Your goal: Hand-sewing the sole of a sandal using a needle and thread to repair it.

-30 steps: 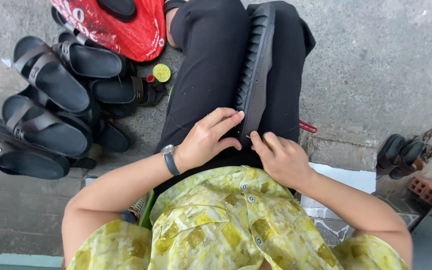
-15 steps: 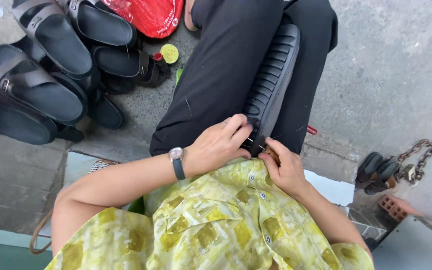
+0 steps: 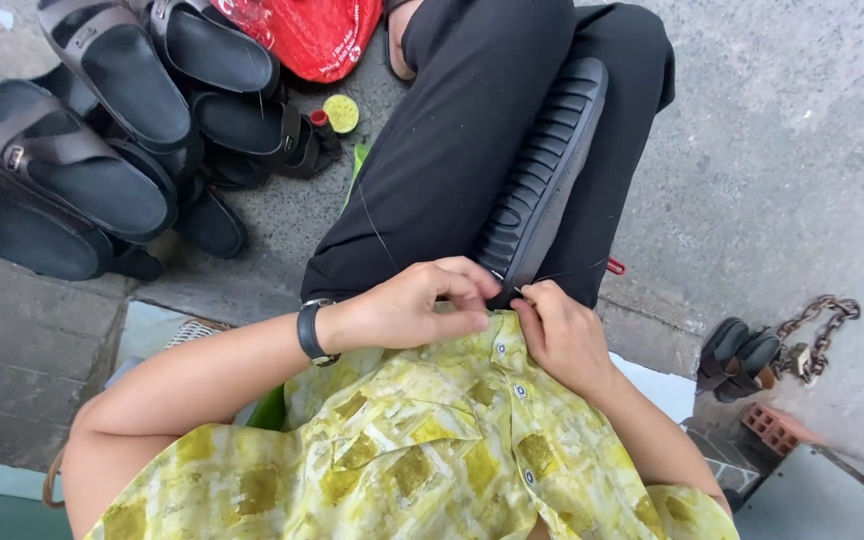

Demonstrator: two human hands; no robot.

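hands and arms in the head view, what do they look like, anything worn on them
Both arms are bare up to short sleeves of a yellow-green patterned button shirt. The left hand has a black wristwatch with a dark band on its wrist. The right hand shows no watch, ring or glove.

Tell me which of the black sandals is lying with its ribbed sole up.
The black sandal on the person's lap, at both hands; the piled ones show their footbeds.
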